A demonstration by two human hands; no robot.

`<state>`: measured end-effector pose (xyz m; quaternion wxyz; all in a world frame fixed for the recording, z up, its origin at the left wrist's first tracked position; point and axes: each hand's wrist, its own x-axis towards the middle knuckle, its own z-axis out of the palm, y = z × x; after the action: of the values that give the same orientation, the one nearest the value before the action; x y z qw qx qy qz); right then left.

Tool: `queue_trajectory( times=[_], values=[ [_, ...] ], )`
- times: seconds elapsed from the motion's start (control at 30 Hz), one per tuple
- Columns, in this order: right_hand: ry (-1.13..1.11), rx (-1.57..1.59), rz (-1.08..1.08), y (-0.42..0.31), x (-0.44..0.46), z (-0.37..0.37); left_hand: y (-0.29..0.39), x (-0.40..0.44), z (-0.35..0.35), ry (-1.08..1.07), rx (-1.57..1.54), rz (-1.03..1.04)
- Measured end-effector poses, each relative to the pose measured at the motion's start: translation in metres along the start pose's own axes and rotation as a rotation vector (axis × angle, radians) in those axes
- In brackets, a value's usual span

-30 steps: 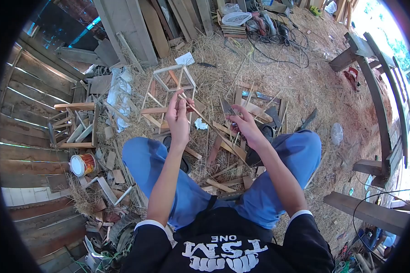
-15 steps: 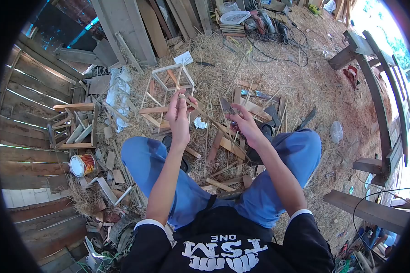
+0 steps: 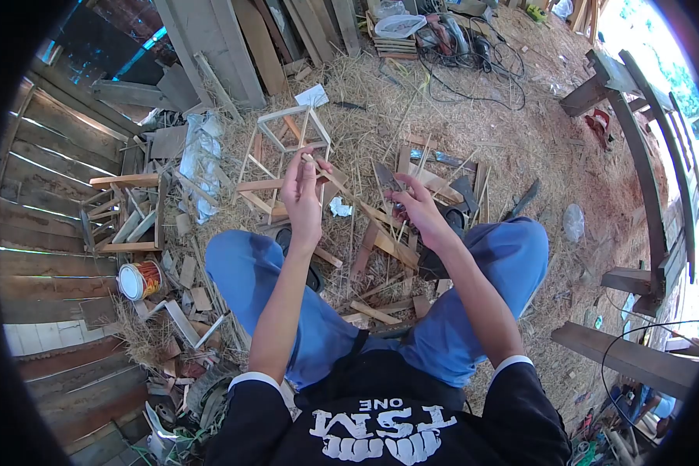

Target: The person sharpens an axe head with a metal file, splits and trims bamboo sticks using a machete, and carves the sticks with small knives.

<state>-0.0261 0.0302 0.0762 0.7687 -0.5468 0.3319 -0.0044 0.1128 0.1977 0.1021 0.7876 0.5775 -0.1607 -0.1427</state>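
- Left hand (image 3: 304, 203): fingers gripping wood strip (image 3: 335, 182); visible length now shorter, suggesting a changed angle.
- Right hand (image 3: 418, 208): fingers closed around knife (image 3: 384, 177), near strip.

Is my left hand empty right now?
No, your left hand grips a thin wooden strip between thumb and fingers.

The frame (image 3: 293, 126) at eleven o'clock is matt, pale wood. At nine o'clock, the can (image 3: 140, 281) looks glossy.
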Motion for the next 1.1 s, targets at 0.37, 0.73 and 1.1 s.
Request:
queue_trajectory(
  times=[0.37,0.73,1.1],
  values=[
    [0.001,-0.042,-0.016,0.003,0.002,0.000,0.007,-0.001,-0.002,0.132,0.188,0.207],
    [-0.131,-0.569,-0.518,0.028,0.004,0.012,0.008,0.004,0.000,0.242,-0.024,0.108],
    [-0.073,-0.403,-0.257,0.000,0.003,0.007,0.010,0.002,0.005,0.014,-0.093,-0.090]
  ],
)
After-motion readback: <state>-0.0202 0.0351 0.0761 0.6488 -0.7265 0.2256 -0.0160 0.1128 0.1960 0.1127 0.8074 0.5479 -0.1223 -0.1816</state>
